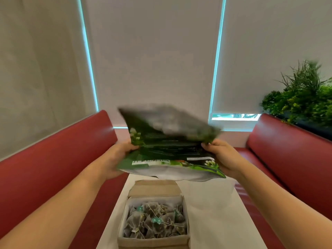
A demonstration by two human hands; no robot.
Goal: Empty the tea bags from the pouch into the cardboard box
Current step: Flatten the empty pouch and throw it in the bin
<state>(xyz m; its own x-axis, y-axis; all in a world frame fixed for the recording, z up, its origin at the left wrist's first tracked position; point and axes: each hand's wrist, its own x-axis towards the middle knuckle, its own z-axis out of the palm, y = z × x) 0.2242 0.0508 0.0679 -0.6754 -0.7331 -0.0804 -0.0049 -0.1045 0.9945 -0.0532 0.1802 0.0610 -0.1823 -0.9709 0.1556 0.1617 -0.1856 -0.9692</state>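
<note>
Pouch: I held it above the tabletop's far end, mouth tipped down, top blurred.
Left hand: my fingers gripped the pouch's left edge.
Right hand: fingers pinched its right edge.
Box: at the tabletop's near edge, open.
Tea bags: heaped inside the box.

pouch: glossy printed plastic film, dark green outside, pale lining at its mouth
cardboard box: matt brown card, lined with white paper
tea bags: fine translucent mesh, thin strings, small paper tags
table: smooth white, slight sheen
benches: shiny red leather-like upholstery
blinds: matt grey woven cloth
</note>
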